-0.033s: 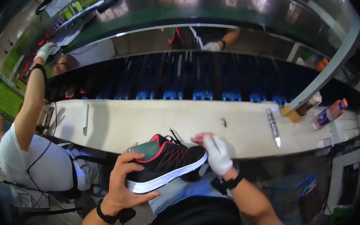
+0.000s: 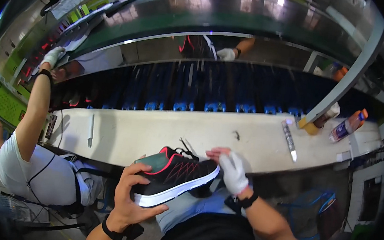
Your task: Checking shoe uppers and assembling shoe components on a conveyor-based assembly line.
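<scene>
A black sneaker point(image 2: 174, 174) with a white sole, red lacing lines and a green lining is held in front of me, its toe pointing right. My left hand point(image 2: 127, 197) is bare and wraps round the heel, fingers on the far side and thumb along the near sole. At the toe is my right hand point(image 2: 232, 171), in a white glove with bare fingertips. Its fingers stretch left over the toe, at or just beside it; whether they touch cannot be made out. Black laces point(image 2: 186, 150) stick up from the shoe's throat.
A pale bench point(image 2: 177, 130) lies beyond the shoe, bearing a silver marker-like tube point(image 2: 289, 140), a slim white tool point(image 2: 90, 130) and a bottle with an orange cap point(image 2: 348, 124). Behind it runs a dark roller conveyor point(image 2: 205, 86). A co-worker point(image 2: 41, 170) sits at left, arm reaching forward.
The view has tilted slightly, so the bench sits a little lower. The fingers of my right hand have shifted slightly at the toe. My left hand keeps its hold.
</scene>
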Available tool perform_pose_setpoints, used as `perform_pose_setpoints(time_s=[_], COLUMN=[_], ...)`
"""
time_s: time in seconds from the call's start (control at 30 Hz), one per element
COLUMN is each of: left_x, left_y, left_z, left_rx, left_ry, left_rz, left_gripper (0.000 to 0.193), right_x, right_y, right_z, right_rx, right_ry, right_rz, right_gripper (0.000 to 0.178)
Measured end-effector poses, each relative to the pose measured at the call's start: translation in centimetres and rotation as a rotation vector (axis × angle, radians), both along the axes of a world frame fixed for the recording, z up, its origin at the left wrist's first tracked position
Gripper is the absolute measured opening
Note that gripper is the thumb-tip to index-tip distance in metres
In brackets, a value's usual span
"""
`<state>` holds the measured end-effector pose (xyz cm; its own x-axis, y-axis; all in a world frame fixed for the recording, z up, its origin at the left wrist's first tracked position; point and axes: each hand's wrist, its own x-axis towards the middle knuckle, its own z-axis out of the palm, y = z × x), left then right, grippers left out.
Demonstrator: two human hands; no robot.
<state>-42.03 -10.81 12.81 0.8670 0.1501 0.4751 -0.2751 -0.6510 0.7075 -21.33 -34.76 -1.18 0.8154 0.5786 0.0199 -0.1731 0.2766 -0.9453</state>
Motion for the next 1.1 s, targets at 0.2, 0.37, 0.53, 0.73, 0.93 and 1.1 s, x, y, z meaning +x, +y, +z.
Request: perform_pose_setpoints(time_s=[0.2,0.37,0.53,0.73,0.93,1.1], left_x=[2.3,5.0,0.9,2.9,6.0,8.3], left_y=[-1.6,-5.3,-6.5,-6.4,-12.1,-3.8], left_z=[7.1,18.5,21.9,21.3,18.4,14.2], left_rx=[-0.171,0.03,0.288,0.425,-0.03,0.406], left_ry=[-0.064,-1.031,-1.128,-1.213,-1.208,-0.557], left_rz=[-0.267,-0.165,0.18,0.211,0.376,-0.071], left_gripper=[0.085,0.024,0.037,0.025,0.023,0.035], right_x=[-4.2,8.5,6.8,21.8,25.6,26.8], right_y=[-1.7,-5.6,-6.2,-5.2,3.2,5.7], right_z=[2.4,17.1,23.8,38.4,46.3,30.3], right_rx=[0.441,0.337,0.895,0.678,-0.726,-0.933], right_ry=[0.292,-0.196,-0.442,-1.556,-1.385,-1.443], right_rz=[0.082,-0.039,-0.777,-1.436,-1.028,-0.691], right_gripper=[0.097,0.075,0.073,0.065,0.069,0.062])
